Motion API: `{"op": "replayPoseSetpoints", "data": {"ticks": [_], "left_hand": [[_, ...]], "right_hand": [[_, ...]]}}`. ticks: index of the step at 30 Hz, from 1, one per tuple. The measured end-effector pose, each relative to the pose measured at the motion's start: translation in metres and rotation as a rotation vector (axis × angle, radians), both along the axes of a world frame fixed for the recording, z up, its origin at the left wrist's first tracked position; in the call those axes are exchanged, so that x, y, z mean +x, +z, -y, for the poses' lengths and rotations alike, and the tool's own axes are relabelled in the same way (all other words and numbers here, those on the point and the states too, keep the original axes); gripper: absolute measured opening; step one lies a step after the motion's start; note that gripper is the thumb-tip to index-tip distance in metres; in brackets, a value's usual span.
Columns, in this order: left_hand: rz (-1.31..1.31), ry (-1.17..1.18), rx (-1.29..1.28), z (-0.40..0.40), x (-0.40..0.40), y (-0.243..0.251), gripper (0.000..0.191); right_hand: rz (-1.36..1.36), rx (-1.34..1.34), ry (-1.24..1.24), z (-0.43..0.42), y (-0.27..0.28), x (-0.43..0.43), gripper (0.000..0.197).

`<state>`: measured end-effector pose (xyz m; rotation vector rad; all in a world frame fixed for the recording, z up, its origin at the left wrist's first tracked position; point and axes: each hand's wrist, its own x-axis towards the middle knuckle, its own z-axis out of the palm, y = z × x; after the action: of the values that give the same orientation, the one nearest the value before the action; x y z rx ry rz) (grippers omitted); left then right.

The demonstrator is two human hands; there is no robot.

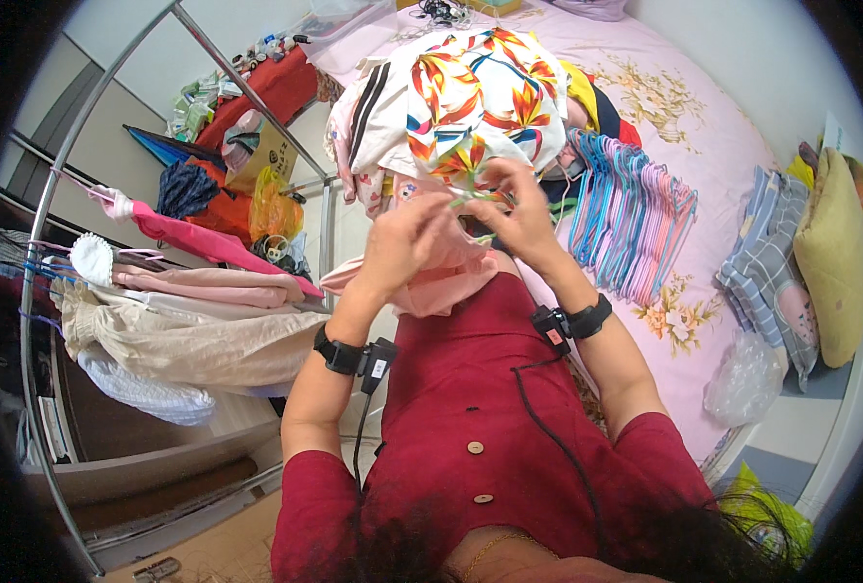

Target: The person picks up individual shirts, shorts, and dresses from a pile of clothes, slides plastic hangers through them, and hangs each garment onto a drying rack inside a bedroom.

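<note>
A pale pink garment (446, 273) lies over my lap, its upper part bunched at my hands. A light green clothes hanger (484, 197) is between my hands, partly within the garment's opening. My left hand (411, 237) pinches the pink cloth near the hanger. My right hand (522, 208), slightly blurred, has its fingers curled on the hanger. Just beyond lies a heap of clothes, with a white garment with orange flower print (486, 95) on top. A row of blue, pink and purple hangers (628, 215) lies on the bed to the right.
On my left stands a metal clothes rack (41, 211) hung with a beige garment (198, 342) and a bright pink one (205, 237). The bed (694, 313) has a pink floral sheet. Folded checked cloth (770, 262) and a yellow-green cushion (836, 255) are at the right.
</note>
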<state>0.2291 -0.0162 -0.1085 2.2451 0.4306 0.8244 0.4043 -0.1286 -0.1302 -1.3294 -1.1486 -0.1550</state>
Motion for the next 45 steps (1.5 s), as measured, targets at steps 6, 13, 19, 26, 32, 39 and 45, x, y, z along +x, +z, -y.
{"op": "replayPoseSetpoints", "data": {"ticks": [6, 13, 19, 26, 32, 39, 45], "left_hand": [[0.151, 0.004, -0.228, -0.008, -0.014, 0.012, 0.027], [0.229, -0.01, -0.352, -0.004, -0.034, 0.012, 0.028], [0.348, 0.101, -0.478, -0.028, -0.071, -0.003, 0.03], [0.199, 0.12, -0.381, -0.043, -0.104, -0.006, 0.028], [0.183, 0.132, -0.312, -0.041, -0.11, -0.006, 0.029], [-0.127, 0.046, 0.134, -0.023, -0.097, 0.009, 0.023], [0.193, 0.106, -0.031, -0.017, -0.112, 0.019, 0.025]], "right_hand": [[0.052, -0.166, 0.238, 0.008, -0.019, -0.012, 0.032], [0.23, -0.152, 0.363, -0.003, -0.028, -0.022, 0.024], [0.246, -0.574, 0.657, 0.027, -0.031, 0.002, 0.023], [0.478, -0.554, 0.301, 0.049, -0.008, 0.048, 0.026], [0.513, -0.461, 0.13, 0.057, 0.009, 0.071, 0.025], [0.517, -0.254, 0.165, 0.031, 0.036, 0.055, 0.021], [0.095, -0.091, 0.077, 0.019, 0.045, 0.038, 0.029]]}}
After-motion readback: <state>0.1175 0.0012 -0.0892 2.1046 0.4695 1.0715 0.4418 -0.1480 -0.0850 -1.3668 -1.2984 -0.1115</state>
